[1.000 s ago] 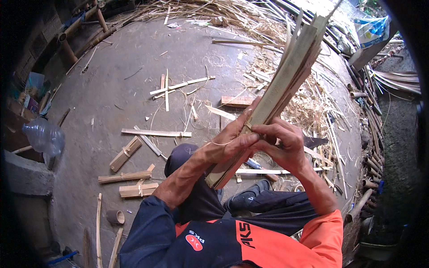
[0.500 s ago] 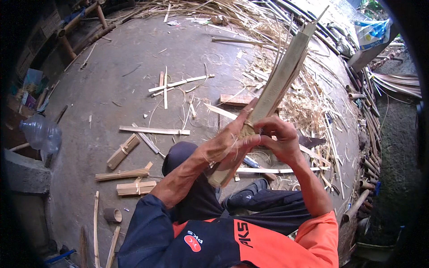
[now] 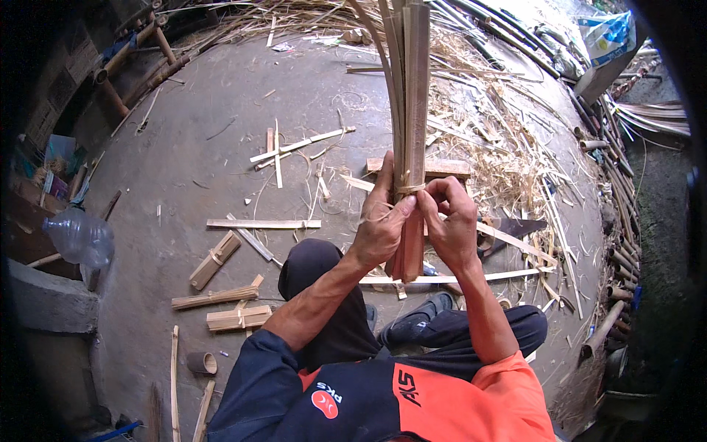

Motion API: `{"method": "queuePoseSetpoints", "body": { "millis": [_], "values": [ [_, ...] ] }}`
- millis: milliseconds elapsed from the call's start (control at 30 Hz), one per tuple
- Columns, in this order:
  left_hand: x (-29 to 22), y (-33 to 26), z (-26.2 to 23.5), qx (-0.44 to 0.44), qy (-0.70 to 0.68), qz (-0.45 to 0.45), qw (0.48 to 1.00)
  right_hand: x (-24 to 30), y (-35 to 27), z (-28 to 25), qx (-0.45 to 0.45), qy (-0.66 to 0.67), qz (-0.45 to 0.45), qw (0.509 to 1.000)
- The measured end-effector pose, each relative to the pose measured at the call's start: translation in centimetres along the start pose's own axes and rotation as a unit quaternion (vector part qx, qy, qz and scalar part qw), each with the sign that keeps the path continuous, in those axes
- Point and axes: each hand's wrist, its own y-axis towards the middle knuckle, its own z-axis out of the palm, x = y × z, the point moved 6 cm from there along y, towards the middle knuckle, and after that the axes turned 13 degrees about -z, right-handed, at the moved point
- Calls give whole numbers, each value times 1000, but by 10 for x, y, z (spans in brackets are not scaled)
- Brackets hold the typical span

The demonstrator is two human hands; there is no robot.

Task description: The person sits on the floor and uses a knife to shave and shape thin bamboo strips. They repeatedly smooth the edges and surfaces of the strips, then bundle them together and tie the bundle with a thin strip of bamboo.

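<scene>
Between my hands a long bundle of bamboo strips (image 3: 415, 96) stands nearly upright, its far end fanning apart. A thin tie band (image 3: 410, 188) circles it low down. My left hand (image 3: 383, 225) is wrapped round the bundle from the left, with the thumb just under the band. Over at the right side, my right hand (image 3: 451, 221) pinches at the band with thumb and forefinger. Whatever end of the band sits in that pinch is too small to see clearly. The bundle's lower end sticks out beneath my hands, above my crossed legs.
Short tied bamboo bundles (image 3: 215, 259) lie on the floor to the left, near a bamboo ring (image 3: 202, 363). A saw (image 3: 512, 230) lies right of my hands, by a wooden block (image 3: 434, 168). Shavings (image 3: 508, 144) cover the right side. A plastic bottle (image 3: 81, 236) stands far left.
The bundle has swung from a rightward slant to nearly upright and turned, showing the layered edges of its strips. Both hands stay at the band, the right now pinching on its near side.
</scene>
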Motion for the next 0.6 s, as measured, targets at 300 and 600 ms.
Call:
{"method": "queuePoseSetpoints", "body": {
  "millis": [300,600],
  "values": [
    [11,0,4,-10,-19,-24,999,-11,-3,-4,64,24,81,994],
    [15,5,6,55,-246,-99,963,-7,3,-4,129,-74,10,989]
  ]
}}
